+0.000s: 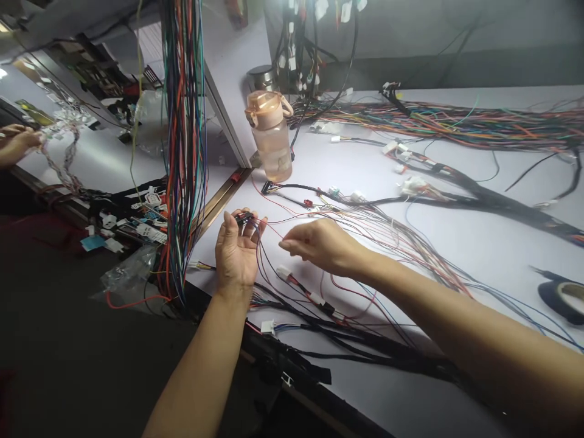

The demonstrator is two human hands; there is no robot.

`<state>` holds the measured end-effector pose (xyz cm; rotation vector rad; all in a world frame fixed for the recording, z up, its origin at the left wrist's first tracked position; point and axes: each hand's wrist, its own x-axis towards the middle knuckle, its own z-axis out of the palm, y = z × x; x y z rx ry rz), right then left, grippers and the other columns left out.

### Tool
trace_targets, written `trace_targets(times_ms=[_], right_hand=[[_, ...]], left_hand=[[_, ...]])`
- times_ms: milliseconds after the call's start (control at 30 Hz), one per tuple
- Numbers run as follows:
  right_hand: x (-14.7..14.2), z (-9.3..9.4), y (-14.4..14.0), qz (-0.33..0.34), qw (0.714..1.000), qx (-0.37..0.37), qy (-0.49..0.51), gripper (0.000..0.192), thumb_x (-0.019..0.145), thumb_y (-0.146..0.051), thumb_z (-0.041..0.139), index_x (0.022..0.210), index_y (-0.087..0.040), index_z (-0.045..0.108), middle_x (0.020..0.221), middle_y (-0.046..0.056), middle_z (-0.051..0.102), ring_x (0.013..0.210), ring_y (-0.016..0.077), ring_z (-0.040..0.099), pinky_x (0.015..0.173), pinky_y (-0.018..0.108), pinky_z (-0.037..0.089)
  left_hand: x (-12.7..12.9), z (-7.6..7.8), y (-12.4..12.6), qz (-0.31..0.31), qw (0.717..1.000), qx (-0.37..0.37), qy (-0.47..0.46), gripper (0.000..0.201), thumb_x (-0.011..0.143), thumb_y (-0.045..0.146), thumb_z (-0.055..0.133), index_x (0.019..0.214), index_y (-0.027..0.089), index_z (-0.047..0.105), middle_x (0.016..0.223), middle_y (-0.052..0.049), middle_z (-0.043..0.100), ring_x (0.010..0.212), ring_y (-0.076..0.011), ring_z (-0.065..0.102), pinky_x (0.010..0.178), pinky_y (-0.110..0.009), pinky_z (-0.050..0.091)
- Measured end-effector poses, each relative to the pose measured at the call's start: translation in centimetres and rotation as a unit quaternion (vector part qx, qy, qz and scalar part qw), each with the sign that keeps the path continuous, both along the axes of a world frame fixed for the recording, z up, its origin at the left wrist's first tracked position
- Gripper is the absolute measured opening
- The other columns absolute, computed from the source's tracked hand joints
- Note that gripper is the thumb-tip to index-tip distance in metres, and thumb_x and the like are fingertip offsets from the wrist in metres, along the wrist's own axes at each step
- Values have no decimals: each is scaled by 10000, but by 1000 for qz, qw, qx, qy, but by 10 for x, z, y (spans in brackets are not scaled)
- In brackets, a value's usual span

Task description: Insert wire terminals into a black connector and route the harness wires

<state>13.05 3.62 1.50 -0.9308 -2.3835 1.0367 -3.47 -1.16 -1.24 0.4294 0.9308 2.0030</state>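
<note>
Connector: a small black connector point(245, 217) sits at the fingertips of the left hand point(237, 249), raised just above the bench point(479, 243).
Red wire: a thin red wire point(274, 232) runs from the connector rightward to the right hand point(319, 245); its long axis lies roughly level between the two hands.
Left hand: palm up, fingers closed about the connector.
Right hand: thumb and forefinger pinched together on the red wire, just right of the connector.
Nearer hand: left, already in contact.
Beyond: wire harness point(365, 340) lies below both hands; a pink bottle point(271, 137) stands further off; a tape roll point(563, 298) far right.
</note>
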Motion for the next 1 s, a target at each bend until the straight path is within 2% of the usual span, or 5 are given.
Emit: trace_targets(times_ms=[167, 300, 733, 867, 1000], right_hand=[[16, -9, -12, 51, 996, 51, -59, 221, 901, -282, 545, 792, -200, 719, 730, 34, 686, 657, 131, 578, 591, 260, 359], [11, -7, -1, -7, 996, 80, -32, 291, 932, -327, 486, 828, -182, 716, 759, 41, 686, 656, 132, 573, 613, 264, 373], [-108, -30, 44, 12, 978, 179, -108, 218, 846, -309, 604, 1000, -186, 699, 1065, 107, 668, 1019, 255, 568, 801, 326, 404], [-105, -31, 50, 4, 981, 167, -93, 151, 851, -257, 587, 887, -155, 692, 976, 108, 677, 916, 218, 589, 746, 307, 399], [-70, -19, 45, -46, 998, 44, 28, 168, 861, -282, 570, 857, -146, 668, 754, 24, 661, 665, 118, 553, 615, 246, 385]], left_hand=[[-9, 2, 2, 112, 992, -7, -61, 196, 846, 334, 643, 806, 144, 612, 814, -22, 663, 783, -122, 673, 823, -294, 564], [-12, 2, 2, 165, 981, 7, -100, 146, 851, 271, 639, 800, 141, 597, 788, -21, 651, 773, -125, 675, 789, -257, 559], [-13, 7, -1, 140, 980, 10, -139, 147, 916, 242, 536, 874, 114, 595, 840, -55, 649, 807, -132, 669, 689, -192, 543], [-13, 6, -2, 131, 982, 7, -139, 152, 905, 256, 560, 866, 118, 609, 868, -55, 656, 845, -131, 664, 718, -191, 537], [-10, 8, -4, 108, 985, 6, -131, 167, 875, 304, 609, 827, 145, 623, 882, -41, 664, 877, -121, 655, 766, -198, 535]])
